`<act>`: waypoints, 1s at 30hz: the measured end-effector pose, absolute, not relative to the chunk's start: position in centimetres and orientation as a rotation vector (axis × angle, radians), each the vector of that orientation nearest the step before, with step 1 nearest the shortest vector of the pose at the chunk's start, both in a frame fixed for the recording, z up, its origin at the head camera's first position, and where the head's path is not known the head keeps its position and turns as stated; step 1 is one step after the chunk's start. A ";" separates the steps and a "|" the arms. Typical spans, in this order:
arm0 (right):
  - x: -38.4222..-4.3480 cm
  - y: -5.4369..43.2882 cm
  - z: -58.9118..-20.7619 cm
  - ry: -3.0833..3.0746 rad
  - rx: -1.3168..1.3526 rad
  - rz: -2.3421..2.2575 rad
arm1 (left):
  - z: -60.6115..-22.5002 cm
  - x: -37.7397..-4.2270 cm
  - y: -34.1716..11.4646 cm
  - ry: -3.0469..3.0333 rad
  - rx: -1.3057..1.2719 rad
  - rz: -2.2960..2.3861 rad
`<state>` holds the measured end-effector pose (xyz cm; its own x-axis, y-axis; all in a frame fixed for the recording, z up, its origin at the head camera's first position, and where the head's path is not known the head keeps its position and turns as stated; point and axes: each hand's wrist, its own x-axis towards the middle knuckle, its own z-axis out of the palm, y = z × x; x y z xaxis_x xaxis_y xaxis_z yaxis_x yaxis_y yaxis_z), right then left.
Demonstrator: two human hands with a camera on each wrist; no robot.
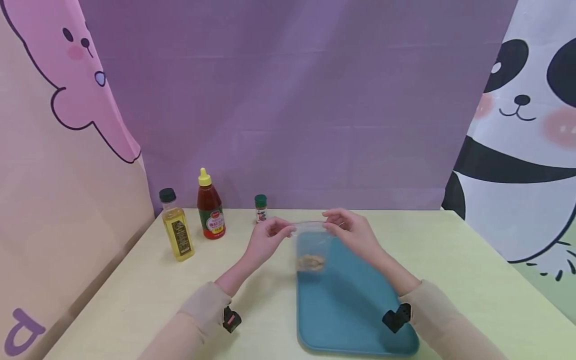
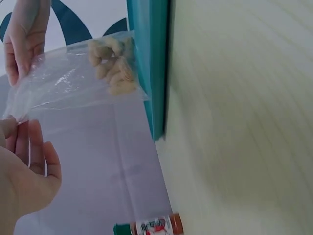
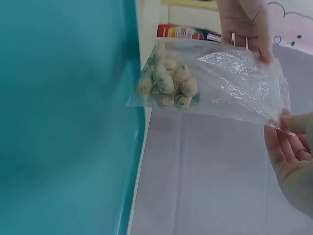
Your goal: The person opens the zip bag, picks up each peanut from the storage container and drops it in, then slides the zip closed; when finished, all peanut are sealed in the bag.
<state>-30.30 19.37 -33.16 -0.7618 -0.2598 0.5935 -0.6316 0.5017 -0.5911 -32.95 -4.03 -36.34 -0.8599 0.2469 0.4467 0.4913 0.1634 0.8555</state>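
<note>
A clear plastic bag hangs upright between my two hands over the far left part of a blue tray. Several peanuts in their shells lie together at the bottom of the bag. My left hand pinches one top corner of the bag between thumb and fingers. At the opposite top corner, my right hand pinches the plastic the same way. The left wrist view shows the peanuts close beside the tray's edge; whether the bag touches the tray I cannot tell.
On the table, left of the tray, stand an oil bottle with a dark cap and a red sauce bottle with a yellow tip. A small green-capped seasoning bottle stands at the back edge, behind my left hand. A purple curtain hangs beyond.
</note>
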 end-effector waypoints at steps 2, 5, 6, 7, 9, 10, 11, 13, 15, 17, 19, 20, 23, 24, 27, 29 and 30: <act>-30.4 20.0 -33.4 -2.305 0.736 1.144 | -36.4 -32.9 -3.4 -2.255 -0.704 -1.763; -30.4 20.7 -33.7 -2.287 0.742 1.126 | -36.4 -32.9 -2.7 -2.291 -0.667 -1.748; -30.4 20.9 -33.8 -2.283 0.744 1.125 | -36.4 -32.8 -2.5 -2.299 -0.657 -1.740; -30.4 21.0 -33.9 -2.279 0.747 1.123 | -36.4 -32.8 -2.3 -2.306 -0.647 -1.734; -30.3 21.2 -33.9 -2.275 0.750 1.122 | -36.4 -32.8 -2.0 -2.308 -0.639 -1.720; -30.2 21.3 -33.9 -2.276 0.748 1.123 | -36.4 -32.7 -1.9 -2.303 -0.643 -1.719; -30.1 21.4 -33.8 -2.280 0.746 1.124 | -36.4 -32.7 -1.8 -2.297 -0.647 -1.723; -30.1 21.5 -33.7 -2.298 0.732 1.129 | -36.3 -32.6 -1.5 -2.286 -0.657 -1.735; -30.0 21.6 -33.5 -2.337 0.726 1.132 | -36.2 -32.5 -1.2 -2.275 -0.670 -1.748; -30.2 21.4 -33.5 -2.386 0.736 1.131 | -36.2 -32.5 -1.2 -2.267 -0.676 -1.763; -30.3 21.1 -33.5 -2.438 0.747 1.129 | -36.0 -32.1 -1.0 -2.271 -0.667 -1.760; -30.3 20.8 -33.4 -2.462 0.755 1.132 | -35.7 -31.7 -1.0 -2.274 -0.669 -1.754; -30.4 20.1 -33.3 -2.514 0.773 1.148 | -34.8 -30.6 -0.9 -2.288 -0.677 -1.730; -30.4 19.8 -33.2 -2.524 0.787 1.152 | -34.6 -30.3 -0.9 -2.294 -0.680 -1.720; -30.5 19.4 -32.8 -2.546 0.822 1.167 | -34.8 -30.7 -0.9 -2.295 -0.696 -1.709; -30.5 19.2 -32.6 -2.550 0.848 1.170 | -35.3 -31.2 -0.9 -2.288 -0.699 -1.707; -30.5 19.1 -32.6 -2.552 0.857 1.169 | -35.6 -31.5 -1.0 -2.284 -0.698 -1.706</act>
<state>-30.53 19.09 -32.57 -0.8099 -0.4208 0.4086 -0.5843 0.5174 -0.6252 -31.53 -0.95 -35.61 -0.8670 0.2471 0.4328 0.4851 0.2197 0.8464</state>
